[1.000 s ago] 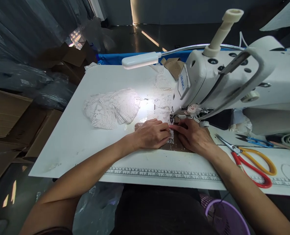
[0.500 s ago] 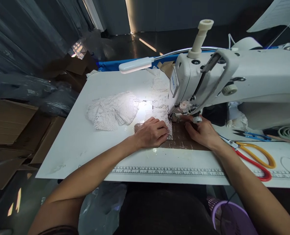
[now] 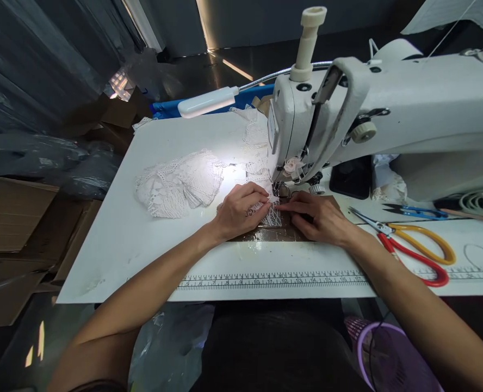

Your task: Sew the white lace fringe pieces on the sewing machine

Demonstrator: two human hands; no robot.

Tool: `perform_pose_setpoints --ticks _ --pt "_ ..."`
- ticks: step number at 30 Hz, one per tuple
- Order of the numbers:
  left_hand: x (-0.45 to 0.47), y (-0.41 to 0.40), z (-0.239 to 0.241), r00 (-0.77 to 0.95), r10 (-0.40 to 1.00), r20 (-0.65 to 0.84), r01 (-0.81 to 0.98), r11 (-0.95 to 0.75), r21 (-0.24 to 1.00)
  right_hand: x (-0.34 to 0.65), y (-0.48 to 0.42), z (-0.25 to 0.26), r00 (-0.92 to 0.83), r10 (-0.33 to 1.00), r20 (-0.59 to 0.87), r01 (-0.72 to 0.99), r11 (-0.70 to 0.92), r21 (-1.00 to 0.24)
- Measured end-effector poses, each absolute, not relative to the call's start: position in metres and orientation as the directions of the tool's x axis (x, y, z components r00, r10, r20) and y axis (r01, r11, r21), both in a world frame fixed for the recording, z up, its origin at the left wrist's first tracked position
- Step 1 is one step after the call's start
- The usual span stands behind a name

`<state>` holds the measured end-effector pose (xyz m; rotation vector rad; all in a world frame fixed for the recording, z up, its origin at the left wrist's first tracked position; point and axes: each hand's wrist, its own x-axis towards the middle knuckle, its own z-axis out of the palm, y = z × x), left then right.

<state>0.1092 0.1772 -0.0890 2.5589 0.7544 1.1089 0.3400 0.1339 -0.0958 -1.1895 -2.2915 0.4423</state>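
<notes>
On the white table (image 3: 143, 239), below the white industrial sewing machine (image 3: 408, 109), a narrow white lace strip (image 3: 272, 219) is being lined up at the presser foot (image 3: 281, 190). It is pinched by the left hand (image 3: 239, 209) at 9 o'clock and pressed down by the flat, unclenched right hand (image 3: 317, 218) at 3 o'clock. Straight, even guiding is judged necessary next.

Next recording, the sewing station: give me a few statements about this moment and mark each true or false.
1. The left hand and the right hand both touch the lace strip in front of the sewing machine. True.
2. The right hand holds the scissors. False: they lie on the table, to the right of that hand.
3. A lace pile lies to the left of the left hand. True.
4. The lamp is off. False: it lights the lace pile brightly.
5. The purple basket stands on the table. False: it sits below the table's near edge.
</notes>
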Motion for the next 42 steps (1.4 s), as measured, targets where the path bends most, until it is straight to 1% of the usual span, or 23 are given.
perform_pose_setpoints --ticks 2,4,6,9,12,14,16,18,20,26,31,33,36,38,42 --pt "0.110 0.177 -0.088 0.544 0.572 0.614 0.351 -0.820 0.453 0.338 0.133 -0.095 -0.521 0.805 0.284 0.665 0.592 -0.456" --pt "0.110 0.177 -0.090 0.571 0.546 0.613 0.319 -0.836 0.447 0.336 0.132 -0.094 -0.558 0.785 0.268 0.660 0.616 -0.431" --pt "0.110 0.177 -0.093 0.639 0.488 0.594 0.298 -0.869 0.394 0.336 0.131 -0.092 -0.591 0.764 0.259 0.636 0.639 -0.433" --pt "0.109 0.178 -0.096 0.754 0.411 0.513 0.301 -0.910 0.287 0.338 0.131 -0.090 -0.609 0.747 0.267 0.592 0.651 -0.475" --pt "0.106 0.180 -0.097 0.803 0.370 0.468 0.289 -0.927 0.237 0.342 0.133 -0.092 -0.540 0.792 0.285 0.581 0.596 -0.554" --pt "0.104 0.181 -0.096 0.810 0.350 0.470 0.273 -0.935 0.225 0.344 0.134 -0.096 -0.439 0.855 0.276 0.647 0.514 -0.564" --pt "0.104 0.182 -0.095 0.816 0.329 0.475 0.261 -0.943 0.206 0.344 0.135 -0.099 -0.387 0.881 0.273 0.715 0.474 -0.514" --pt "0.104 0.182 -0.094 0.821 0.312 0.478 0.261 -0.950 0.172 0.342 0.135 -0.102 -0.417 0.861 0.291 0.737 0.507 -0.447" --pt "0.105 0.181 -0.094 0.823 0.294 0.486 0.269 -0.955 0.122 0.340 0.135 -0.104 -0.457 0.832 0.314 0.727 0.553 -0.407" --pt "0.107 0.179 -0.093 0.820 0.230 0.525 0.280 -0.960 -0.017 0.339 0.135 -0.105 -0.475 0.814 0.333 0.715 0.578 -0.392" --pt "0.106 0.175 -0.088 0.884 0.218 0.414 0.289 -0.950 -0.117 0.342 0.136 -0.108 -0.492 0.802 0.338 0.701 0.595 -0.393" --pt "0.106 0.172 -0.084 0.904 0.234 0.357 0.296 -0.947 -0.129 0.342 0.137 -0.107 -0.500 0.790 0.354 0.692 0.610 -0.386" --pt "0.106 0.165 -0.079 0.917 0.274 0.290 0.314 -0.944 -0.098 0.342 0.137 -0.105 -0.533 0.760 0.371 0.675 0.647 -0.355" --pt "0.107 0.162 -0.077 0.910 0.306 0.280 0.340 -0.937 -0.080 0.341 0.136 -0.103 -0.546 0.749 0.375 0.678 0.658 -0.329" --pt "0.108 0.158 -0.078 0.889 0.355 0.291 0.385 -0.922 -0.052 0.338 0.134 -0.101 -0.520 0.777 0.353 0.720 0.622 -0.307"
